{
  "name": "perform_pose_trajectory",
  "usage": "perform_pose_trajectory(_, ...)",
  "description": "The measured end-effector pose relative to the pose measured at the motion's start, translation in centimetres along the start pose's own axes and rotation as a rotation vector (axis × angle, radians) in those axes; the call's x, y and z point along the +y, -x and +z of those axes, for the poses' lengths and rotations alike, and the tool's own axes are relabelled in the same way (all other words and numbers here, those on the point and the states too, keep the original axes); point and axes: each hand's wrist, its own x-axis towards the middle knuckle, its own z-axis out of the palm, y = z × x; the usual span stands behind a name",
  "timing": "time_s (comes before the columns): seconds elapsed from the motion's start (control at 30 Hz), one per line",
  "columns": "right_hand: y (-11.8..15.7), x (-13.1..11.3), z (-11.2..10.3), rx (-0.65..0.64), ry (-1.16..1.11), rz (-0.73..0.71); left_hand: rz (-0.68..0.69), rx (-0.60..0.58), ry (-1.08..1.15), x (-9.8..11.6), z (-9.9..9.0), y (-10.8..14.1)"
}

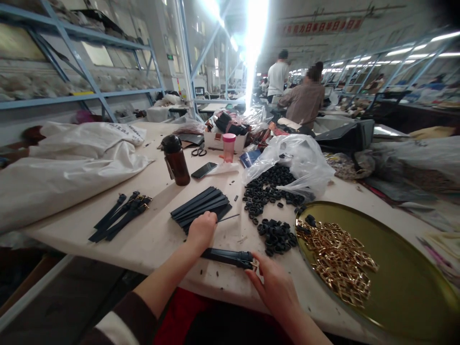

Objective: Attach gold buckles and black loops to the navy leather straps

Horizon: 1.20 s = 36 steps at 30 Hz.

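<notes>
At a cloth-covered tabletop (154,239) in a busy workshop, a worker's left hand (203,229) curls shut around a thin dark rod (229,217), its free end pointing right, just beside a fanned stack of flat black strips (201,206). The right hand (276,281) pinches the buckle end of a black strap (224,256), thumb and index finger on either side of the gold-colored buckle (255,264); the strap lies near the tabletop's front edge, between the hands, and whether others lie beneath it is hard to tell. Small black loops (276,237) sit within easy reach, beside a round tray (398,273) bearing a heap of gold-colored buckle frames (341,258). Good handling here likely means a steady pinch, the strap kept flat and untwisted, and the rod's free end held clear of the strips and the right fingers
</notes>
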Motion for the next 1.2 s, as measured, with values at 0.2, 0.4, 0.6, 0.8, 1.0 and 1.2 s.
perform_pose_trajectory(0.2,-1.3,-1.9,-1.6,-0.056,-0.662,0.217,-0.079,0.001,0.773,2.7,-3.1,5.5)
perform_pose_trajectory(0.4,-1.6,-1.9,-3.2,-0.268,-0.965,0.381,-0.222,-0.409,1.467,3.4,-2.9,9.5)
perform_pose_trajectory(0.6,-0.1,-0.7,-3.2,-0.465,-0.688,0.202,-0.344,-1.075,1.620,2.5,-0.6,9.2)
perform_pose_trajectory(0.8,-1.3,1.7,-2.7,-0.159,0.024,0.141,-0.334,-1.012,1.522,4.0,1.3,9.3)
perform_pose_trajectory(1.0,-1.5,3.7,-1.5,-0.142,0.458,0.008,-0.439,-0.830,1.542,4.5,0.8,9.3)
perform_pose_trajectory(1.2,-0.7,2.6,-1.8,-0.131,0.386,-0.011,-0.438,-0.815,1.536,4.4,1.2,9.7)
